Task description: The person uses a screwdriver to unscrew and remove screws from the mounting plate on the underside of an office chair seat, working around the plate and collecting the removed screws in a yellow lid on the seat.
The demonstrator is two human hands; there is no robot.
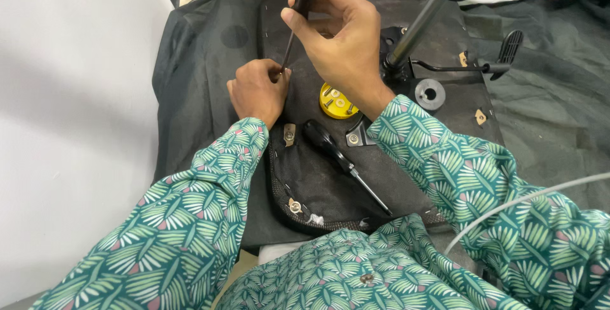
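Observation:
My right hand (pixel 340 36) grips the black handle of a screwdriver (pixel 298 11) held upright, its tip pointing down at the underside of a black chair seat (pixel 318 176). My left hand (pixel 257 90) rests closed on the seat right at the screwdriver's tip, fingers pinched around the spot; what it pinches is hidden. A second black screwdriver (pixel 340 160) lies loose on the seat near my body. A small yellow lid (pixel 337 101) with a few screws in it sits beside my right wrist.
The chair's metal mechanism plate (pixel 438 97) with a gas cylinder (pixel 413 27) and a lever (pixel 502 52) stands to the right. Small metal brackets (pixel 290 134) dot the seat. A white wall (pixel 70 94) is at left, grey cloth (pixel 553 119) at right, a white cable (pixel 521 202) near my right sleeve.

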